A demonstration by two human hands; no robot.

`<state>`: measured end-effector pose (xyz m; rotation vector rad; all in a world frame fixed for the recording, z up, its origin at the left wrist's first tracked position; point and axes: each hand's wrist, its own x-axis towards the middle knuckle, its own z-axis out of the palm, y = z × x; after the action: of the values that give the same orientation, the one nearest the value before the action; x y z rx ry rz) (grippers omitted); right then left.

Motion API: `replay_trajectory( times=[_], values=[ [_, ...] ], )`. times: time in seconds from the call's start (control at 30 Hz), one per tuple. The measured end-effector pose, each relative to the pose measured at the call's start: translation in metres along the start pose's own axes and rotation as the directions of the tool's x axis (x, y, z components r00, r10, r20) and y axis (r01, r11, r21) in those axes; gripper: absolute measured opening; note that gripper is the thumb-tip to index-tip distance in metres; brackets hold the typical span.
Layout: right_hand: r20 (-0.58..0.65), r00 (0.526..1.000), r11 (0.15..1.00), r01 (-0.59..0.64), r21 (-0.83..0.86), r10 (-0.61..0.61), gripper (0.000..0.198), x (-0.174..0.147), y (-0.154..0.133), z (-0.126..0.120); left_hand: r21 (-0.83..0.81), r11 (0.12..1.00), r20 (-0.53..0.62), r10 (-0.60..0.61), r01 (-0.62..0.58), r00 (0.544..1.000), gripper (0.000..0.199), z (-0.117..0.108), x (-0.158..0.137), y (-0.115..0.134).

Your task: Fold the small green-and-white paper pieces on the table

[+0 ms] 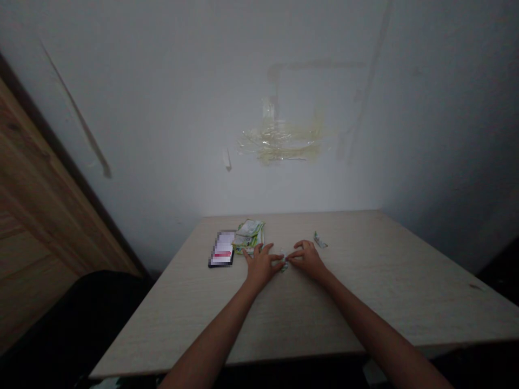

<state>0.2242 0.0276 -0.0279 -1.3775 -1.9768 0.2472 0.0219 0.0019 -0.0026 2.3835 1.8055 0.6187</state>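
Note:
A small white-and-green wrapped piece [284, 266], too small to make out exactly, lies low over the table between my hands. My left hand [261, 266] comes to it from the left, thumb and forefinger closed at its edge while the other fingers stay spread. From the right, my right hand [308, 260] pinches its other side with the fingertips bent in. Just beyond my left hand sits a crumpled green-and-white plastic packet [250, 233]. Another small white-and-green wrapped piece [320, 240] rests beyond my right hand.
A phone [224, 249] with a lit, blurred screen lies left of the packet. The pale wooden table [308, 319] meets a white wall [170, 108] carrying old yellowed tape [287, 141]. Wooden boards [48, 183] and a dark shape [81, 319] stand at the left.

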Motion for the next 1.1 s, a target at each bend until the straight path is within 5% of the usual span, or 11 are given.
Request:
replay_trajectory(
  times=[1.1],
  values=[
    [-0.028, 0.99, 0.99, -0.136, -0.042, 0.135, 0.019, 0.0034, -0.0104, -0.0015, -0.011, 1.0, 0.015, 0.027, -0.027, 1.0, 0.023, -0.0047, 0.0017, 0.0016]
  ],
)
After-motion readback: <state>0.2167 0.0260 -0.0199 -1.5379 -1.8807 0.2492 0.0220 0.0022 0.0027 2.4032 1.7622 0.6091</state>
